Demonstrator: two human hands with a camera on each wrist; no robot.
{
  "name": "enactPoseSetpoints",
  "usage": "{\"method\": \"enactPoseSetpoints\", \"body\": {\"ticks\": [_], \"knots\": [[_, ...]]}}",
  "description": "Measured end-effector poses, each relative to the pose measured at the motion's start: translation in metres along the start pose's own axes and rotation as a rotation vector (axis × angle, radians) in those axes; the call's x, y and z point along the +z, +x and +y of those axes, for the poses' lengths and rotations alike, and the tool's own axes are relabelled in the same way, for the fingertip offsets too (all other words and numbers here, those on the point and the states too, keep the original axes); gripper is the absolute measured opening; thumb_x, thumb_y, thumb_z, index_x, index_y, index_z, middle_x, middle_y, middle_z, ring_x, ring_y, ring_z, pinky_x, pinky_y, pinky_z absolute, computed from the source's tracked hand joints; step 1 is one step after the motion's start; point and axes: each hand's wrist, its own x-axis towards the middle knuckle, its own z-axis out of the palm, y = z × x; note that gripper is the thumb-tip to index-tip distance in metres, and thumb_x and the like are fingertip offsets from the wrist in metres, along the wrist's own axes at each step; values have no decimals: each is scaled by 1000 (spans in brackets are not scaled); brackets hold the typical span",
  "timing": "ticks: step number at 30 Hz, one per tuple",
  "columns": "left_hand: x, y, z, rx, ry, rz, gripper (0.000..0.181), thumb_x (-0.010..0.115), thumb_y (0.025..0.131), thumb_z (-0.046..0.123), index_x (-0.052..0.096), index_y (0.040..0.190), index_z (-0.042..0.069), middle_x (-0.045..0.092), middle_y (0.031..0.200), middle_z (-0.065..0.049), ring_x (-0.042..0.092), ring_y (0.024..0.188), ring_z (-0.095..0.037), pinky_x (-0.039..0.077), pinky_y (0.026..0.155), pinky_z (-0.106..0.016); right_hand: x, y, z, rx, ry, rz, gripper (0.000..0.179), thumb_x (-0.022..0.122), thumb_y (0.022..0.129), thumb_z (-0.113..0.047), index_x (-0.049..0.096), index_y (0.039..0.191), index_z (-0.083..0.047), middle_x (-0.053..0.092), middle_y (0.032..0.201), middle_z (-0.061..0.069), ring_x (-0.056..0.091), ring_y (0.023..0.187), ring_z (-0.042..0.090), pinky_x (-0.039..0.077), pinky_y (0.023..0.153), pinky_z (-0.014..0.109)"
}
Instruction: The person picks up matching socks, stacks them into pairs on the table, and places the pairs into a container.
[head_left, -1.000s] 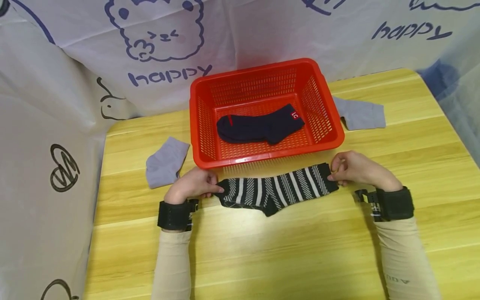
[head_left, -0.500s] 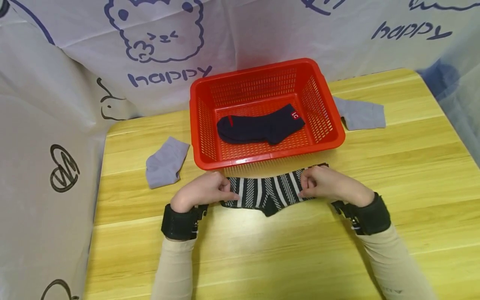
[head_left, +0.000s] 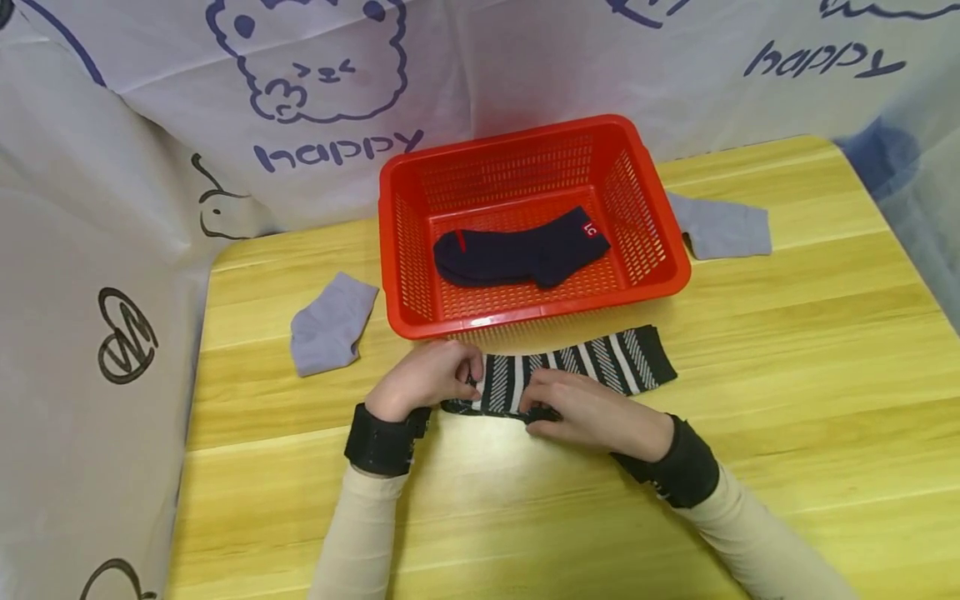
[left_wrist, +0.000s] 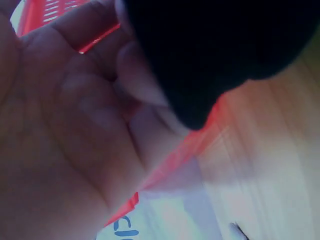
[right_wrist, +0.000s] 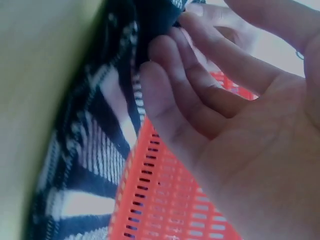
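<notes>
A black, grey and white striped sock [head_left: 622, 360] lies flat in front of the red basket, its cuff pointing right. My left hand [head_left: 427, 375] pinches it near the toe end, which the fingers partly cover. Around the heel, the curled fingers and thumb of my right hand [head_left: 585, 408] grip the fabric. In the left wrist view, dark fabric [left_wrist: 220, 45] lies against the left fingertips. The right wrist view shows the right fingertips [right_wrist: 155, 80] at the striped sock's edge, with the thumb's contact unclear.
A red basket [head_left: 525, 315] stands just behind, holding a navy sock [head_left: 502, 257] with a red label. One grey sock [head_left: 330, 329] lies left of the basket, another grey sock [head_left: 723, 229] to its right. A printed cloth [head_left: 525, 67] hangs behind the wooden table [head_left: 525, 517].
My right hand has moved left from the cuff along the striped sock to its heel. The left hand has shifted slightly right from the toe tip. The basket and other socks stay put.
</notes>
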Motion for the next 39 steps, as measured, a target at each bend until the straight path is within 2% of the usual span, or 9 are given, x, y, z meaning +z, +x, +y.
{"method": "enactPoseSetpoints", "body": {"ticks": [5,10,16,23,26,30,35,39], "knots": [[5,3,-2,-44,96,44,34,91,66,19,63,84,13,56,73,3,51,67,-12,41,65,-25,5,1,-3,-13,-23,-42,19,72,89,-23,71,103,-11,62,101,0,60,95,13,52,86,33],[8,5,0,-100,179,57,40,93,63,20,59,84,13,57,77,3,54,75,-15,43,70,-27,8,2,-2,-40,-51,-57,20,71,88,-22,69,105,-12,61,99,0,58,89,12,51,82,31],[9,4,1,-154,193,53,44,93,63,25,56,84,14,54,78,2,53,75,-16,41,68,-28,14,3,-1,-61,-87,-41,22,73,87,-21,70,107,-13,59,94,-1,54,79,9,47,72,27],[9,3,0,-176,194,49,47,94,62,30,54,84,14,53,78,2,53,73,-16,39,66,-28,14,3,1,-40,-35,-39,18,70,88,-16,71,106,-13,58,89,-2,50,75,6,43,70,23],[9,3,4,-130,213,60,45,93,63,27,57,86,14,55,78,2,53,75,-16,42,70,-29,10,3,3,-16,25,-33,15,68,89,-14,70,103,-14,57,86,-4,49,74,6,43,70,21],[11,7,13,-14,209,74,40,90,67,21,61,93,11,60,83,-1,56,79,-17,46,75,-31,0,2,8,15,52,28,14,68,89,-11,70,103,-14,60,91,-4,54,81,7,47,75,25],[16,12,23,99,182,109,41,87,72,22,64,104,10,65,101,-4,60,91,-20,50,86,-35,-14,-3,20,66,-4,159,22,74,85,-13,70,106,-10,64,102,2,61,94,17,52,84,37],[21,15,24,134,164,159,42,85,76,26,64,108,11,64,107,-4,61,99,-22,49,92,-37,-22,-6,32,127,-83,214,30,79,81,-14,68,107,-6,64,105,7,61,100,24,51,89,42]]}}
